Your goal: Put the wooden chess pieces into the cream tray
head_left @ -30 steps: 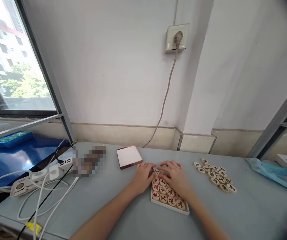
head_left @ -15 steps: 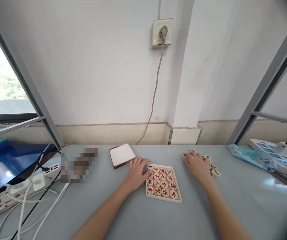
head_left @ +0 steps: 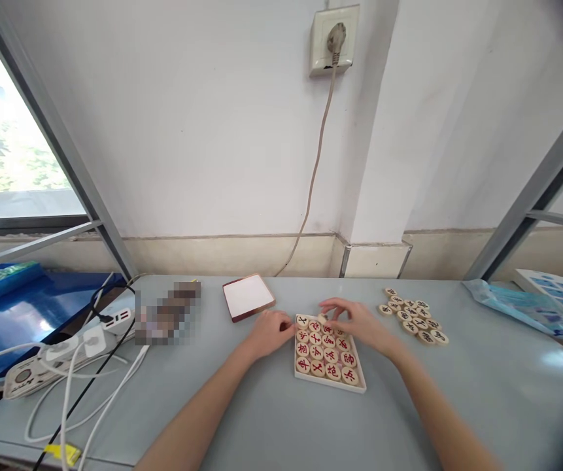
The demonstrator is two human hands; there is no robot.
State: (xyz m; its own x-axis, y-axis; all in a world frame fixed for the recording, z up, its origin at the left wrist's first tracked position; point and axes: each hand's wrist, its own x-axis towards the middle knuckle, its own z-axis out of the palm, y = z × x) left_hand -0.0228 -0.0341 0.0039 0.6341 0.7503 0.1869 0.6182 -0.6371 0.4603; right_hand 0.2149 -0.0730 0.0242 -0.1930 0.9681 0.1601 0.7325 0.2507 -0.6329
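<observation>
A white square tray [head_left: 330, 382] on the grey desk holds rows of round wooden pieces with red characters. Its upper left corner is touched by my left hand [head_left: 272, 332], whose fingers are curled together at the rim. Over the far edge of the tray, my right hand [head_left: 354, 320] pinches a round piece [head_left: 322, 318] between thumb and fingers, just above the top row. Part of that row is hidden under the hand. To the right lies a loose group of round pieces [head_left: 410, 314] with dark characters.
Behind my left hand lies an open box lid [head_left: 248, 297], white inside with a dark red edge. Power strips [head_left: 31, 376] and tangled cables cover the left side. A clear blue plastic bag [head_left: 516, 307] lies at the far right. A wall socket [head_left: 334, 40] holds a plug.
My right hand has moved left from the loose pieces to the tray, bringing a piece. My left hand's fingers have drawn together at the corner. The camera view has shifted slightly.
</observation>
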